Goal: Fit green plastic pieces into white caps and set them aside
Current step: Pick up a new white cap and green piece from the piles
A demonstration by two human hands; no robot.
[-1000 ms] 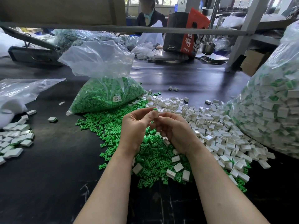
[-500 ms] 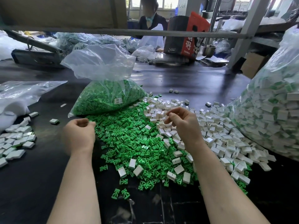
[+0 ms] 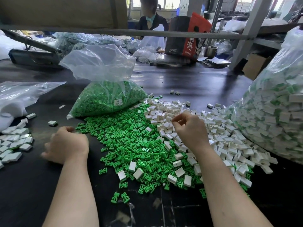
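Currently the right hand hangs over the heap of white caps, thumb and forefinger drawn close in a narrow grip; whether a cap sits between them cannot be told, the fingertips being turned away. Loose green pieces lie spread just left of that grip and run under the wrist. The left hand is blurred, low over the dark desk, fingers curled downward; its grip is hidden and its contents cannot be told. Finished white caps lie left of that hand, partly cut off by the frame edge. Beyond the green pieces stands an open bag of green pieces; a large bag of assembled caps is cut off at right.
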